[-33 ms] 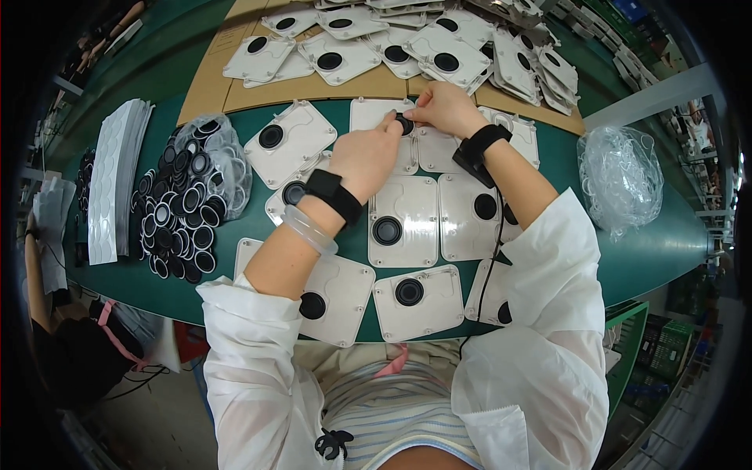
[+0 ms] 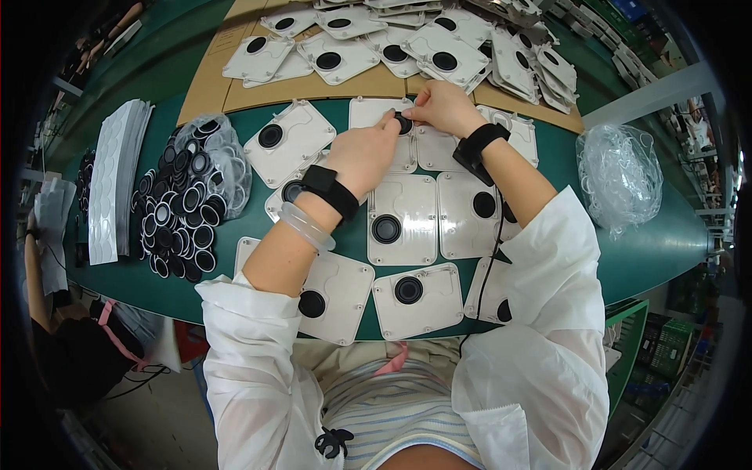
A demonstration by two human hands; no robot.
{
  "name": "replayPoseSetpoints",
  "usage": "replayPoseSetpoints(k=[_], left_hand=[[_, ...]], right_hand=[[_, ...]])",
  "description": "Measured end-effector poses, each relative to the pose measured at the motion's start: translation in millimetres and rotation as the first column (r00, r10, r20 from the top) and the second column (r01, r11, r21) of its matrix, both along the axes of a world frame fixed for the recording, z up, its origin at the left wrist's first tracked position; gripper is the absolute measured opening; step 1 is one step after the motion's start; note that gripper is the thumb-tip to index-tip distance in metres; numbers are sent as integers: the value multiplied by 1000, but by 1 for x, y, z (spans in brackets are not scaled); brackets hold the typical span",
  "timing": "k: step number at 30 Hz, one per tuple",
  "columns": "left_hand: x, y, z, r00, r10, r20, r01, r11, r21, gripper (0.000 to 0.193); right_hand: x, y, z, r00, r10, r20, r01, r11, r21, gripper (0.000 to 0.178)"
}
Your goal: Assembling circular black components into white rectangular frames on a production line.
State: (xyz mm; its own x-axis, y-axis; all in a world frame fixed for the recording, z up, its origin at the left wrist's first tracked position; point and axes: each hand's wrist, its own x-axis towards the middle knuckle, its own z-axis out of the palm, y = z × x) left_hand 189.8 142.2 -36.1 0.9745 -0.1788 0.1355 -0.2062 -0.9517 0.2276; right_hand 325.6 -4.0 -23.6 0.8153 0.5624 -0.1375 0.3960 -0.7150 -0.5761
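evidently, in the head view, both hands work at one black disc [image 2: 403,124], just past 12 o'clock on a white plastic panel [image 2: 370,112] upon the green counter [image 2: 548,243]. the left hand [image 2: 368,153] has its fingertips at the disc's left edge; the right hand [image 2: 442,108] comes from 1 o'clock, thumb and forefinger drawn together at the opposite edge. i cannot tell whether either grips the disc or only presses on it.

as for trouble, uneven pressure from the two sides could leave the disc tilted or off-centre, and a hard push could slide the panel into its close neighbours. the black cable [image 2: 501,223] from the right wrist hangs across panels toward 4 o'clock; a sweep of that forearm might snag a part. the heaped panels [image 2: 446,59] at 12 o'clock overlap loosely on cardboard [image 2: 313,95], so a knock could send some sliding.

of containers, a clear plastic bag [image 2: 233,176] near 10 o'clock lies partly over a pile of white-rimmed discs [image 2: 176,215] and seems to hold some. another clear bag [image 2: 619,180], near 3 o'clock, looks crumpled, its contents unreadable. a dark green crate [image 2: 664,345] stands beyond the counter toward 4 o'clock, its inside too dim to tell.
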Motion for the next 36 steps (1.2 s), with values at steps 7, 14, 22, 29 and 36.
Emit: replayPoseSetpoints(k=[7, 14, 22, 29, 36], left_hand=[[-25, 0, 57, 969, 206, -139, -221, 459, -860, 42], [-66, -27, 92, 925, -105, -365, -376, -101, -921, 86], [-104, -79, 106, 898, -297, -324, -350, -38, -936, 83], [-151, -106, 76, 850, -246, -466, -527, -394, -753, 54], [-169, -122, 83, 850, -225, -476, -520, -497, -695, 25]], right_hand=[[-41, -11, 35, 980, -11, 200, -35, 974, 224, 18], [-132, -43, 108, 906, 277, 319, -413, 746, 522, 16], [-192, -98, 112, 722, 274, 635, -537, 801, 265, 18], [-205, -131, 98, 772, 48, 633, -352, 862, 363, 21], [-210, -146, 92, 587, 158, 794, -538, 809, 237, 24]])
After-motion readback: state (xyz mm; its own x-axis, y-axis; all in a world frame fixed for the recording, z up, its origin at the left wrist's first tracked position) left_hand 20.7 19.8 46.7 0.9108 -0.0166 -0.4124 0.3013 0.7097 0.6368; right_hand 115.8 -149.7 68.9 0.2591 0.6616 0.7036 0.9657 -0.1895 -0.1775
